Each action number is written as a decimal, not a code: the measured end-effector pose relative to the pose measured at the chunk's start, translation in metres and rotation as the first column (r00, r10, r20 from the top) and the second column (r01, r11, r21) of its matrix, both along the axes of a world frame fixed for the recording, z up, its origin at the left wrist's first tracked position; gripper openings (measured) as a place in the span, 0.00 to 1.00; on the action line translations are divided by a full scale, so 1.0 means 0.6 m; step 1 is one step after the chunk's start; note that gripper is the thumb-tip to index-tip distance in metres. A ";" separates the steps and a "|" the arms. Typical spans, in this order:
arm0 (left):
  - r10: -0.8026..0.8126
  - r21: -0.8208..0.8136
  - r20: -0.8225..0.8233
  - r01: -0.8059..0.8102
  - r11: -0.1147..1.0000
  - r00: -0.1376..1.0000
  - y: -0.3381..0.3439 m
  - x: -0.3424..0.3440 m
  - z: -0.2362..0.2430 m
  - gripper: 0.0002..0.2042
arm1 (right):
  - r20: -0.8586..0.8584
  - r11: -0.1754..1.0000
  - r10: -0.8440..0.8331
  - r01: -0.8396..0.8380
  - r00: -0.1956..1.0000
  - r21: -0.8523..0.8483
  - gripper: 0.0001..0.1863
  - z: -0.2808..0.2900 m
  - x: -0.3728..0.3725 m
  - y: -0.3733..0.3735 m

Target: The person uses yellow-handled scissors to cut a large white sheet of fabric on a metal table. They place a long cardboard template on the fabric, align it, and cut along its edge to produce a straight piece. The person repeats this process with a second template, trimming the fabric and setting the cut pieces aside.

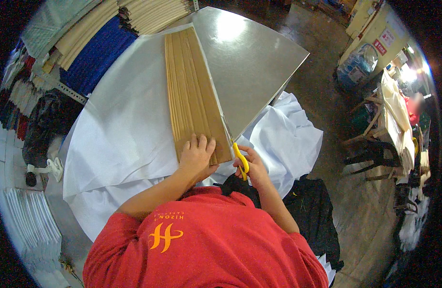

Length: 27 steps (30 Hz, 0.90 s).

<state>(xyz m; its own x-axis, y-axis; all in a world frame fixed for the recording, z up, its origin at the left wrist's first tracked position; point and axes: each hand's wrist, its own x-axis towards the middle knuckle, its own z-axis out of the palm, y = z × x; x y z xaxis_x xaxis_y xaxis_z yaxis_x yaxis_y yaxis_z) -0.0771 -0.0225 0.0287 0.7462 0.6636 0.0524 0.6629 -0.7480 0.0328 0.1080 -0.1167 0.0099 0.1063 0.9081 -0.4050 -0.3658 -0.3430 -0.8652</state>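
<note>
A: White fabric [129,129] is spread flat on the metal bench [249,57]; thin, limp, likely to slip. It is pinned by the cardboard template [192,96], pressed under the left hand [197,156], fingers flat, gripping nothing.

B: Yellow scissors [240,161] are clenched in the right hand [252,168] at the template's edge. Fabric is best held close to the cut.

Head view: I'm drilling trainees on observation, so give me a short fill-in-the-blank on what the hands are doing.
1. The right hand holds scissors with ____ handles.
2. The left hand presses flat on the ____ board.
3. The scissors meet the board's ____ edge.

Missing words: yellow; brown; right
</note>
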 end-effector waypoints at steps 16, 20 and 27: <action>-0.064 0.001 -0.099 0.064 0.998 0.993 0.013 -0.004 0.018 0.38 | -0.044 0.995 0.089 -0.091 0.995 -0.049 0.23 0.025 0.029 -0.048; -0.058 -0.012 -0.064 0.057 0.998 0.996 0.012 -0.010 0.025 0.38 | -0.041 0.991 0.099 -0.102 0.994 -0.087 0.24 0.014 0.021 -0.036; -0.093 0.005 0.020 0.093 0.996 0.995 0.014 -0.018 0.034 0.35 | -0.080 0.997 0.051 -0.055 0.996 -0.050 0.25 -0.008 0.000 -0.011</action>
<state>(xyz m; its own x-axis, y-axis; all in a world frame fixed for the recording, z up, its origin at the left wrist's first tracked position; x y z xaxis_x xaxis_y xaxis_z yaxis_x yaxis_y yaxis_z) -0.0877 -0.0143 0.0490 0.8037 0.5908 0.0709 0.5893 -0.8068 0.0427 0.1082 -0.1236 0.0048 0.0244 0.8889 -0.4575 -0.4116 -0.4081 -0.8149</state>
